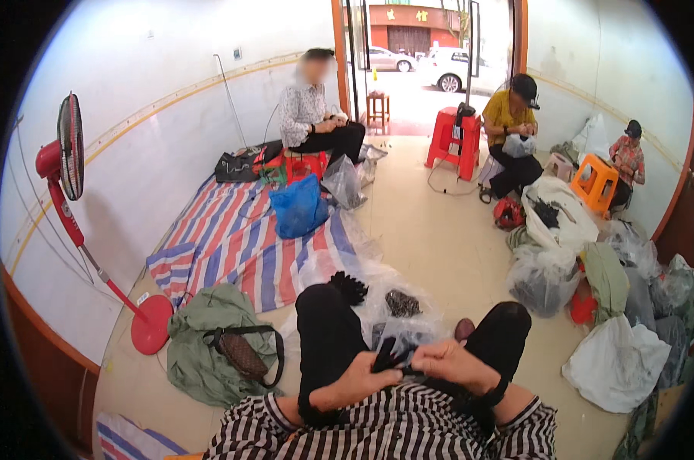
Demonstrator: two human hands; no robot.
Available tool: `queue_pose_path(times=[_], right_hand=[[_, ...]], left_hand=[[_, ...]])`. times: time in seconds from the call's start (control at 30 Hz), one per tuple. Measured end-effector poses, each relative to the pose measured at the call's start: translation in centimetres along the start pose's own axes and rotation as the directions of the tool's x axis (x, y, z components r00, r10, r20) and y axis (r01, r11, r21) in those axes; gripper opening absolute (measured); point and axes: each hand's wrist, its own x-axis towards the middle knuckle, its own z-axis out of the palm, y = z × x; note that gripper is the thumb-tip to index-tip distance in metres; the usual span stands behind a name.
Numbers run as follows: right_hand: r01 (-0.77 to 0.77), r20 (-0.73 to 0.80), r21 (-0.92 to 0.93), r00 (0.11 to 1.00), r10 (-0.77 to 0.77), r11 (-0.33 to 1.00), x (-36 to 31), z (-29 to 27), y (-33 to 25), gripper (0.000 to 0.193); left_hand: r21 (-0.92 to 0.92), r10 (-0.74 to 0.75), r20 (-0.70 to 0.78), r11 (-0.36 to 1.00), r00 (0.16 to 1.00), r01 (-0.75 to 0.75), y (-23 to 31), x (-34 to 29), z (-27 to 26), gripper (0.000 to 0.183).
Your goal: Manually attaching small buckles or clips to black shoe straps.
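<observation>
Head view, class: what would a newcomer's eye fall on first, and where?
Likely the red, white and blue striped sheet on the left floor, bearing a bright blue plastic bag. Next, the red pedestal fan by the left wall. Low centre, the left hand holds a black fabric piece, the right hand closed beside it.

A loose black-and-white striped fabric top [393, 429] with short sleeves is worn with plain black cloth trousers [324, 326], black fabric wristbands [316, 415] and a rounded, dark reddish-brown shoe [464, 330].
</observation>
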Motion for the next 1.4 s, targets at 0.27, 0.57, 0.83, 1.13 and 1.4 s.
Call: queue_pose_path(times=[0.27, 0.57, 0.83, 1.13, 1.4], right_hand=[[0.246, -0.464, 0.231, 0.878, -0.115, 0.941, 2.8, -1.8, -1.1, 0.011], [0.353, -0.595, 0.091, 0.770, -0.233, 0.931, 2.9, 0.3, -1.4, 0.015], [0.422, -0.646, 0.190, 0.734, -0.211, 0.886, 3.5, -0.1, -1.0, 0.017], [0.427, -0.620, 0.335, 0.771, -0.145, 0.840, 3.9, -0.2, 0.2, 0.013], [0.460, -0.578, 0.453, 0.804, -0.141, 0.764, 3.2, 0.2, -0.2, 0.012]], left_hand=[[-0.145, 0.095, -0.189, 0.982, 0.977, -0.123, 2.1, 5.3, -1.2, 0.011], [-0.147, 0.182, -0.239, 0.964, 0.954, -0.221, 1.4, 6.6, -0.2, 0.014], [-0.119, 0.177, -0.236, 0.971, 0.956, -0.209, 1.0, 6.5, 1.2, 0.014], [-0.162, 0.147, -0.195, 0.970, 0.970, -0.180, 1.2, 6.3, 1.7, 0.016], [-0.242, 0.160, -0.214, 0.947, 0.964, -0.211, 0.5, 6.6, 1.8, 0.016]])
